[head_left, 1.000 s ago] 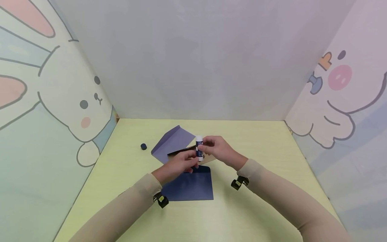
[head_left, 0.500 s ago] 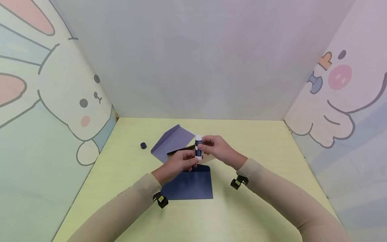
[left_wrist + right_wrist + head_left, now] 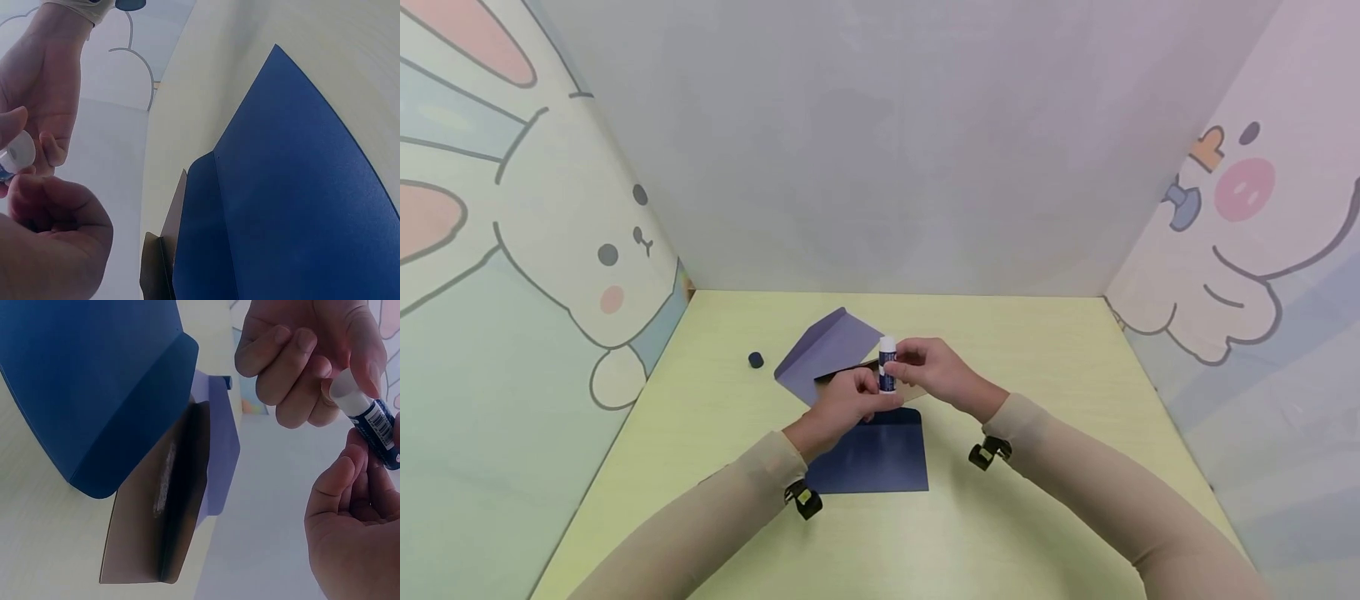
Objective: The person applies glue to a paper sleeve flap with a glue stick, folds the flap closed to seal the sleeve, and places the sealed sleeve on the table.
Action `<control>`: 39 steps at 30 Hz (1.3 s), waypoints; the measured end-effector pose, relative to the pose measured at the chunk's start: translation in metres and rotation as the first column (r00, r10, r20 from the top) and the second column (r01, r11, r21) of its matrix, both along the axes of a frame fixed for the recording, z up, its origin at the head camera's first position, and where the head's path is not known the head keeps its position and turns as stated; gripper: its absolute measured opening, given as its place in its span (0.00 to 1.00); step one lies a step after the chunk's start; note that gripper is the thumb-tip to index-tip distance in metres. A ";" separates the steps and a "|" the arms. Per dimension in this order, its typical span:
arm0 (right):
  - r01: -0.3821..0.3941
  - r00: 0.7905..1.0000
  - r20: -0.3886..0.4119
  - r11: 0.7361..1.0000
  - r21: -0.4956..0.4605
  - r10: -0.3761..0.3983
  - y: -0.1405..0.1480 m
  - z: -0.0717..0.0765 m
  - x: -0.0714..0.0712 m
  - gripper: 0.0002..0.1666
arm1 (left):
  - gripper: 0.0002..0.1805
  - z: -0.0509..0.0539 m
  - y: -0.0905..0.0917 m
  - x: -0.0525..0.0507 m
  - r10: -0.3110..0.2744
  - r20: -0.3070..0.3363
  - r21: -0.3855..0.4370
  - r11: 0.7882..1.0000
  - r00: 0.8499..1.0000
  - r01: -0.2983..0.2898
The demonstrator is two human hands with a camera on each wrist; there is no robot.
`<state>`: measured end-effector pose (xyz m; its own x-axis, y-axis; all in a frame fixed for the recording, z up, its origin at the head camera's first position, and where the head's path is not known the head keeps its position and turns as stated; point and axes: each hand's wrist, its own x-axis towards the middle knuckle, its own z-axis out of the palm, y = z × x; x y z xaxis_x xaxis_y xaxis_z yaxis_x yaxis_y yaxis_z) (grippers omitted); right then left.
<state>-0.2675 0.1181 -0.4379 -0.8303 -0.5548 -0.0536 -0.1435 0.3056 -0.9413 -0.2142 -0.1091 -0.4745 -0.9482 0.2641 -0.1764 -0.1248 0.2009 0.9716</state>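
Note:
My right hand (image 3: 943, 375) holds a glue stick (image 3: 887, 358) upright above the table, its body gripped between thumb and fingers. It has a dark blue label and white ends. The left hand (image 3: 837, 407) pinches the lower white end with thumb and forefinger; in the right wrist view that thumb lies against the white base (image 3: 351, 392). Beneath the hands lies a brown envelope (image 3: 134, 531), flap raised, with a whitish glue streak along it. A dark blue envelope (image 3: 880, 458) lies nearer, flap open. The small dark cap (image 3: 756, 360) stands apart on the left.
A purple envelope (image 3: 831, 350) with its flap open lies behind, partly under the brown one. The pale yellow table (image 3: 1015, 333) meets a grey wall (image 3: 895, 167) at the back. Side walls with cartoon animals stand left and right.
The glue stick and both hands have shifted slightly left. My left thumb has moved across the glue stick's lower end. The envelopes and cap stay where they were.

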 end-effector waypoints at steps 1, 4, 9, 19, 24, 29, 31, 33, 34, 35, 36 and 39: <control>0.002 1.000 0.001 1.000 -0.001 -0.002 0.000 0.000 0.000 0.15 | 0.22 0.000 0.000 0.000 -0.001 0.000 0.000 1.000 1.000 0.001; 0.013 1.000 0.006 1.000 0.004 -0.013 0.000 0.001 0.000 0.14 | 0.22 0.000 0.000 0.000 -0.017 0.008 0.003 1.000 1.000 0.017; 0.022 1.000 0.011 1.000 0.009 -0.022 0.000 0.004 0.001 0.13 | 0.16 0.000 -0.002 0.000 -0.071 0.032 0.031 0.997 0.997 0.070; 0.028 0.999 0.036 0.999 -0.041 -0.026 0.000 0.000 -0.001 0.14 | 0.25 -0.003 -0.009 -0.006 -0.267 0.124 0.202 0.950 0.956 0.239; 0.026 0.999 0.028 0.998 -0.051 -0.024 0.001 -0.001 0.000 0.14 | 0.25 -0.003 -0.010 -0.007 -0.288 0.142 0.269 0.932 0.947 0.243; 0.025 1.000 0.009 0.999 -0.030 -0.025 0.001 -0.004 -0.001 0.15 | 0.25 -0.005 -0.009 -0.008 -0.276 0.101 0.207 0.945 0.956 0.251; 0.023 1.000 0.005 1.000 -0.017 -0.023 0.002 -0.004 -0.001 0.15 | 0.24 -0.005 -0.009 -0.008 -0.255 0.077 0.162 0.957 0.964 0.241; 0.021 1.000 0.004 1.000 -0.008 -0.021 0.002 -0.004 -0.001 0.15 | 0.22 -0.006 -0.008 -0.008 -0.233 0.045 0.108 0.968 0.971 0.227; 0.019 1.000 0.002 1.000 -0.005 -0.019 0.002 -0.004 0.000 0.14 | 0.20 -0.007 -0.007 -0.008 -0.221 0.031 0.083 0.973 0.975 0.218; 0.014 1.000 -0.002 1.000 -0.004 -0.015 0.002 -0.004 0.000 0.14 | 0.18 -0.007 -0.007 -0.007 -0.209 0.018 0.062 0.976 0.978 0.207; 0.008 1.000 -0.008 1.000 -0.005 -0.008 0.002 -0.004 0.001 0.14 | 0.15 -0.008 -0.006 -0.007 -0.197 0.006 0.047 0.979 0.980 0.197; -0.016 0.999 -0.033 1.000 -0.016 0.015 0.000 -0.003 0.002 0.12 | 0.18 -0.008 -0.002 -0.004 -0.154 -0.014 0.020 0.988 0.988 0.155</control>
<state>-0.2650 0.1186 -0.4411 -0.8228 -0.5681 -0.0175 -0.1788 0.2879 -0.9408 -0.2183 -0.1115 -0.4822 -0.8979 0.4112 -0.1573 -0.0814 0.1962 0.9772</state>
